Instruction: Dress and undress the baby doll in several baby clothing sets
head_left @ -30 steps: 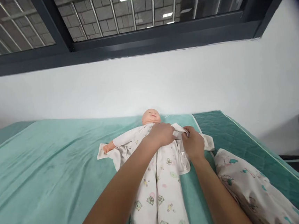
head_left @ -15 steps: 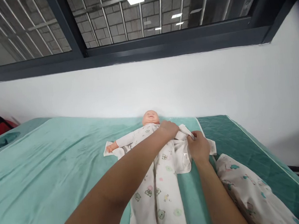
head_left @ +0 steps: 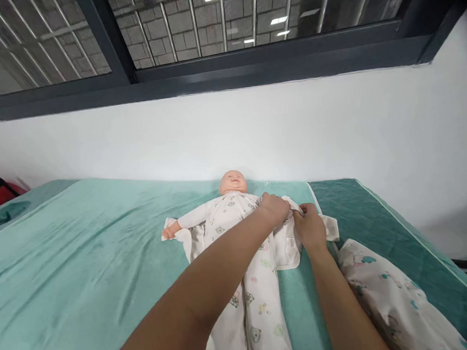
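Both of our hands work at the doll's far shoulder: our left hand (head_left: 275, 209) is pinched shut on the loose flap of the sleepsuit (head_left: 247, 283), while our right hand (head_left: 312, 228) closes its grip on the same cloth just beside it, the two nearly touching. We judge that we are midway through dressing the doll (head_left: 230, 208), drawing the open front panel across its chest; the doll's other arm (head_left: 184, 223) is already in its sleeve and lies stretched out to the side. We judge that the next move calls for a gentle, even pull so the thin cloth slides over without bunching, and for lining up the edges that fasten. The doll lies on its back in the middle of the bed (head_left: 80, 253), head toward the white wall (head_left: 335, 128). Its head is smooth, hard-looking plastic; the sleepsuit is soft, limp cotton, white with small printed bears. The bed cover is a plush teal fabric, faintly creased. A patterned pillow (head_left: 391, 297), rounded and padded, lies by our right forearm.
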### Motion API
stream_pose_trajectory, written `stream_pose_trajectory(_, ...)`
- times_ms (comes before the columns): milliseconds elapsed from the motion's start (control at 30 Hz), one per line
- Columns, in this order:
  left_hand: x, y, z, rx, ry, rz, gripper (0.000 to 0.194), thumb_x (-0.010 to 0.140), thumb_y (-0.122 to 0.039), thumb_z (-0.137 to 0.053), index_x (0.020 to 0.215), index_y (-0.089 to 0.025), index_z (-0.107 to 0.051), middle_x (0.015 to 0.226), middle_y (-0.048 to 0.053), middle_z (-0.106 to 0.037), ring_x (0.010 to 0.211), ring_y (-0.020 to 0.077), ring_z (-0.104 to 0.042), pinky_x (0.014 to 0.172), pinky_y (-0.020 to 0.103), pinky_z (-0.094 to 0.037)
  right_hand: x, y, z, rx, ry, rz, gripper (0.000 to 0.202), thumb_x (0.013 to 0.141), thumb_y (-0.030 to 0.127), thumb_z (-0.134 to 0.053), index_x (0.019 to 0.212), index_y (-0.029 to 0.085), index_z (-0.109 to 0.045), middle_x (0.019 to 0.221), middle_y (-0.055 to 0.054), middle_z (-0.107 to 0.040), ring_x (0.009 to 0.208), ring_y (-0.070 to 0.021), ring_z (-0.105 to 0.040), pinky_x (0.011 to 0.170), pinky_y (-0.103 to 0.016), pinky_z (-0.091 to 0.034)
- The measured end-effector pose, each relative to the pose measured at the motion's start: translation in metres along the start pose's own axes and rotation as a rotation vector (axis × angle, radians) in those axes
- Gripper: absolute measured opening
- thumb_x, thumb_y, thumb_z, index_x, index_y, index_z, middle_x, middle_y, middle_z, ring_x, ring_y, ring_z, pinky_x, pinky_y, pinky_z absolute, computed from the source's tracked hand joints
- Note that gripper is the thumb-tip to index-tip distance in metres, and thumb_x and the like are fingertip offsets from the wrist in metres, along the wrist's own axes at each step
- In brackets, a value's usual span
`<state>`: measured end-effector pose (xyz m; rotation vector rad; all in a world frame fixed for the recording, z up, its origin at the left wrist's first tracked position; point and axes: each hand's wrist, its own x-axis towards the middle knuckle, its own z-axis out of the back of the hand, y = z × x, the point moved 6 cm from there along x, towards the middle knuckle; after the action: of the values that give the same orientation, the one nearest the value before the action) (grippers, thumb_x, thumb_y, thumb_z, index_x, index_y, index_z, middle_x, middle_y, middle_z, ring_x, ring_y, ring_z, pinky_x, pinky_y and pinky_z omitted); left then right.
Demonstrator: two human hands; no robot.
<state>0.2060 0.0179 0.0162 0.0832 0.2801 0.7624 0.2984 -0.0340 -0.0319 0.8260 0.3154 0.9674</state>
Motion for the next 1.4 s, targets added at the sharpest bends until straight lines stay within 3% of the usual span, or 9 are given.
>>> stream_pose_trajectory(500, -0.039, 0.039, 0.031, 0.111, -0.109, -0.034, 0.033, 0.086, -0.02, -0.055, 0.119, -0.014, -0.057, 0.117, 0.016, -0.064, 0.11, 0.0296, -0.058, 0.087, 0.042, -0.044, 0.014, -0.023, 0.003, 0.322, -0.113, 0.021, 0.025, 0.074, 0.038, -0.055, 0.092, 0.022, -0.06, 0.092, -0.008, -0.068, 0.083, -0.0239, -0.06, 0.076, -0.035, -0.043)
stream_pose_trajectory(700, -0.05, 0.032, 0.035, 0.093, -0.172, -0.084, 0.034, 0.086, -0.022, -0.054, 0.119, -0.013, -0.055, 0.115, 0.014, -0.064, 0.104, 0.0281, -0.06, 0.083, 0.041, -0.046, 0.021, -0.029, -0.002, 0.621, -0.048, -0.011, 0.035, 0.056, 0.033, -0.061, 0.089, 0.019, -0.064, 0.084, -0.006, -0.071, 0.07, -0.0204, -0.064, 0.062, -0.031, -0.048)
stream_pose_trajectory(833, -0.044, 0.024, 0.031, 0.039, -0.171, -0.079, 0.039, 0.086, -0.033, -0.059, 0.119, -0.012, -0.054, 0.112, 0.014, -0.065, 0.102, 0.029, -0.061, 0.082, 0.042, -0.048, 0.02, -0.023, 0.003, 0.983, -0.035, -0.003, 0.04, 0.052, 0.027, -0.066, 0.092, 0.019, -0.064, 0.099, -0.008, -0.073, 0.08, -0.02, -0.068, 0.066, -0.031, -0.052)
stream_pose_trajectory(933, -0.038, 0.016, 0.027, -0.011, -0.158, -0.049, 0.041, 0.085, -0.035, -0.061, 0.119, -0.011, -0.054, 0.113, 0.014, -0.065, 0.103, 0.0293, -0.062, 0.085, 0.044, -0.048, 0.019, -0.027, 0.016, 1.228, -0.231, -0.033, 0.035, 0.051, 0.017, -0.063, 0.085, 0.02, -0.064, 0.099, -0.005, -0.072, 0.09, -0.02, -0.068, 0.074, -0.033, -0.053)
stream_pose_trajectory(1033, -0.047, 0.009, 0.027, -0.077, -0.168, -0.012, 0.035, 0.085, -0.03, -0.061, 0.115, -0.013, -0.057, 0.115, 0.013, -0.065, 0.104, 0.0289, -0.061, 0.086, 0.045, -0.049, 0.009, -0.023, 0.033, 1.131, -0.505, 0.02, 0.03, 0.057, 0.013, -0.056, 0.085, 0.019, -0.064, 0.093, -0.004, -0.072, 0.09, -0.0198, -0.068, 0.084, -0.038, -0.052)
stream_pose_trajectory(1100, -0.07, 0.009, 0.033, -0.157, -0.284, 0.006, 0.027, 0.088, -0.029, -0.056, 0.111, -0.015, -0.06, 0.114, 0.011, -0.066, 0.104, 0.028, -0.061, 0.086, 0.045, -0.049, -0.001, -0.005, 0.036, 0.998, -0.547, 0.133, 0.029, 0.065, 0.014, -0.055, 0.091, 0.018, -0.066, 0.096, -0.005, -0.071, 0.094, -0.0212, -0.068, 0.092, -0.043, -0.05)
stream_pose_trajectory(1167, -0.107, 0.02, 0.038, -0.294, -0.482, 0.046, 0.026, 0.093, -0.032, -0.049, 0.11, -0.017, -0.061, 0.113, 0.008, -0.068, 0.106, 0.0258, -0.061, 0.09, 0.044, -0.049, -0.015, 0.023, 0.031, 0.878, -0.445, 0.237, 0.027, 0.074, 0.018, -0.056, 0.099, 0.018, -0.067, 0.104, -0.007, -0.071, 0.103, -0.0226, -0.065, 0.098, -0.046, -0.048)
stream_pose_trajectory(1267, -0.169, 0.058, 0.025, -0.612, -0.764, 0.185, 0.033, 0.097, -0.037, -0.045, 0.125, -0.024, -0.057, 0.129, 0.003, -0.063, 0.123, 0.0196, -0.055, 0.107, 0.038, -0.043, -0.043, 0.068, 0.006, 0.765, -0.088, 0.33, 0.031, 0.087, 0.03, -0.056, 0.116, 0.022, -0.066, 0.123, -0.008, -0.066, 0.115, -0.0239, -0.06, 0.103, -0.046, -0.044)
stream_pose_trajectory(1400, -0.213, 0.107, -0.027, -0.939, -0.816, 0.412, 0.05, 0.096, -0.045, -0.049, 0.142, -0.028, -0.046, 0.155, 0.002, -0.042, 0.145, 0.0215, -0.035, 0.121, 0.04, -0.031, -0.08, 0.108, -0.022, 0.652, 0.325, 0.442, 0.046, 0.092, 0.042, -0.058, 0.136, 0.031, -0.055, 0.148, -0.003, -0.05, 0.137, -0.0234, -0.043, 0.116, -0.044, -0.033)
